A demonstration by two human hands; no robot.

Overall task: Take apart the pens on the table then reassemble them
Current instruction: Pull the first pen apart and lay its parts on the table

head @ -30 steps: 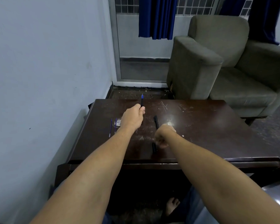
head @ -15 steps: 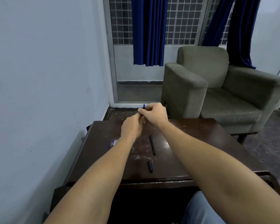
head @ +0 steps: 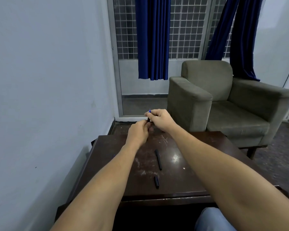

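**Head view.** The left grip (head: 138, 132) and the right grip (head: 160, 120) meet above the far edge of the table (head: 173, 180), both clamped on one pen (head: 148, 120). The pen stands nearly upright between them. The left grip's curled fingers hold its lower end and the right grip's thumb and fingertips pinch its upper part. A blue tip (head: 150, 111) shows just above the right grip's fingers, and most of the dark shaft is hidden by the two grips.

Below the grips and nearer the viewer, a long black barrel (head: 158, 159) lies on the table, running lengthwise away from the viewer. Nearer again, and apart from it, lies a short black piece (head: 156, 182). Both lie between the two forearms.

Right of the right grip, beyond the table, stands a grey-green armchair (head: 223, 100). Beyond the grips, a blue curtain (head: 152, 39) hangs before a window grille (head: 183, 30), and a second blue curtain (head: 240, 39) hangs farther right. A pale wall (head: 48, 80) fills the space left of the left grip
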